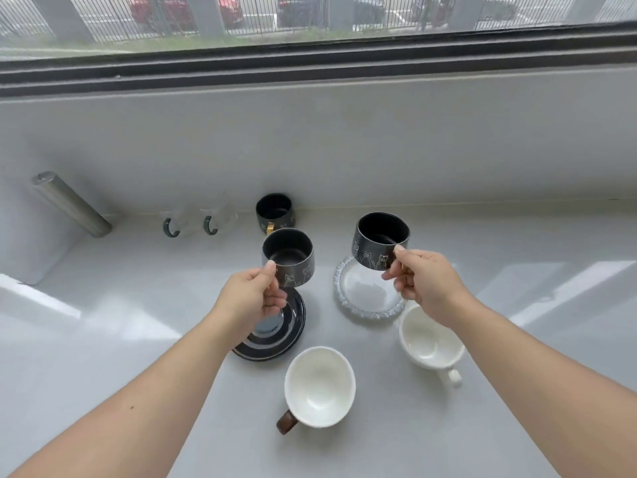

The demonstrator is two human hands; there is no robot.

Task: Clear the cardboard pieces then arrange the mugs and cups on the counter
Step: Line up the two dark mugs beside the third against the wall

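My left hand (253, 298) holds a black cat-pattern mug (289, 257) in the air above a stack of black saucers (275, 334). My right hand (425, 284) holds a second black cat mug (379, 240) over a clear glass saucer (362, 291). A third black mug (275, 212) with a gold handle stands at the back wall. Two clear glass cups with green handles (172, 226) (212, 223) stand to its left. A white cup with a brown handle (319, 386) and a white cup with a white handle (430, 343) sit nearer to me. No cardboard is in view.
All of it rests on a white counter (103, 339) under a window. A steel cylinder (70, 203) leans at the back left, beside a raised white ledge (20, 257).
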